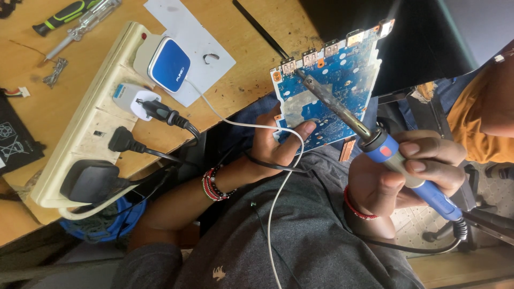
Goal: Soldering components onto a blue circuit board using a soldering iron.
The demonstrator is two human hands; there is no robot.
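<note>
Blue circuit board (334, 88) held up over lap, just off worktop (48, 115) edge; soldering iron (375, 144) tip on its upper left corner.

Left hand (273, 147) grip clenched on board's lower edge, thumb on face. Right hand (412, 176) grip clenched around iron's blue handle. Power strip (88, 134) with plugs on worktop, well apart; screwdrivers (75, 18) beyond.

The circuit board (332, 85) is blue with silver patches. The soldering iron (399, 166) has a blue handle with an orange button. The power strip (91, 123) at the table's (43, 107) edge is cream, carrying black plugs (88, 179) and a blue-and-white charger (167, 64).
</note>
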